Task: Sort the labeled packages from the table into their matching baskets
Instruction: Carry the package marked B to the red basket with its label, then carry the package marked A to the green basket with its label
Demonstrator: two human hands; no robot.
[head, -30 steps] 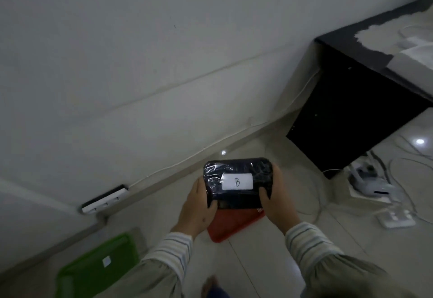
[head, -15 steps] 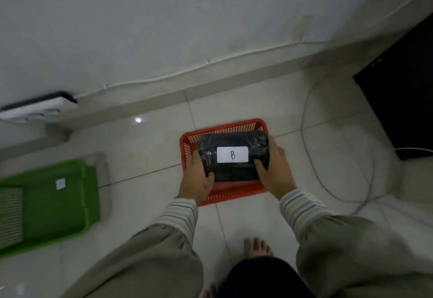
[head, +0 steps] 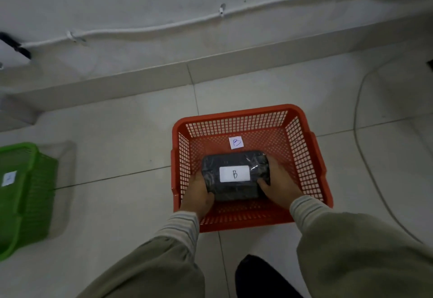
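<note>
A black plastic-wrapped package (head: 234, 188) with a white label marked B is low inside the red basket (head: 311, 152) on the floor. A white tag marked B (head: 236, 143) lies on the basket's bottom just beyond the package. My left hand (head: 196, 198) grips the package's left end and my right hand (head: 277, 184) grips its right end, both reaching inside the basket walls. Whether the package rests on the basket bottom is hidden.
A green basket (head: 35, 194) with a white tag stands on the floor at the left edge. A white cable (head: 164, 24) runs along the wall, and a thin cord (head: 360, 147) loops on the tiles at the right. A dark foot (head: 262, 276) shows near the bottom.
The package has gone from chest height, over the red basket, down inside it. My view has tilted down and come closer to the basket; the black table has left the view.
</note>
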